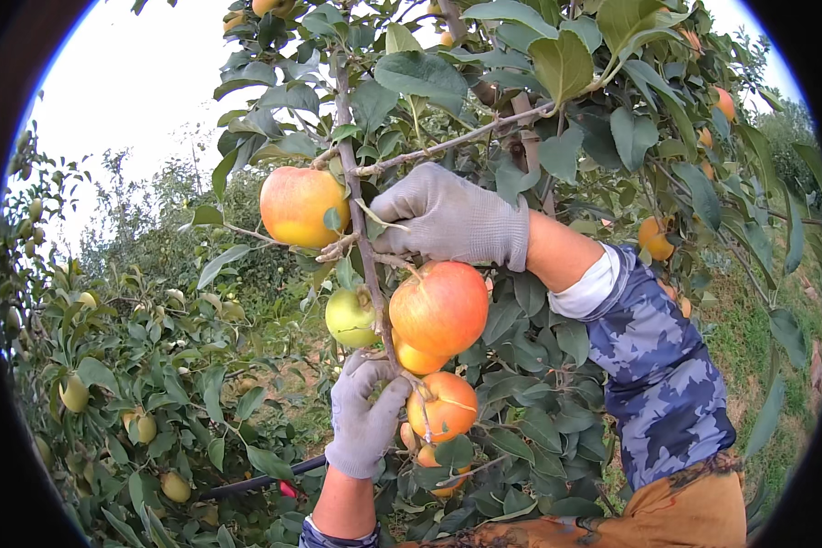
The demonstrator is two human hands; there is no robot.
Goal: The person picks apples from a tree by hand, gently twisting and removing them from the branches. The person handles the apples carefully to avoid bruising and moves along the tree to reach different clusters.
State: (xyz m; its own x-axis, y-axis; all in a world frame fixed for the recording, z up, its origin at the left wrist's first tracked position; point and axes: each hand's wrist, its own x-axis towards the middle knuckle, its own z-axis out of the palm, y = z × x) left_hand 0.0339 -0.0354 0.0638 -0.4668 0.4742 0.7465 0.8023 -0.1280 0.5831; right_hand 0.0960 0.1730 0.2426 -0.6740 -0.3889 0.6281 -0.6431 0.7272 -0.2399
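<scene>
My left hand (368,411), in a grey knit glove, grips the lower part of a hanging apple branch (356,198). Gloved in grey too, my right hand (445,216) is higher up, its fingers closed on a leaf stem (381,218) beside the same branch. Just below the right hand hangs a large red-orange apple (440,308). A yellow-orange apple (301,207) is left of the branch, a cracked green apple (351,318) lower down. Near the left fingertips hangs an orange apple (442,407) with a pale scar; another apple (442,466) is partly hidden by leaves.
A side branch (462,140) crosses above the right hand. Leafy boughs with more apples (655,238) stand at the right. At the lower left are other trees with yellow-green fruit (74,394), and a dark pipe (260,481) runs behind the left wrist.
</scene>
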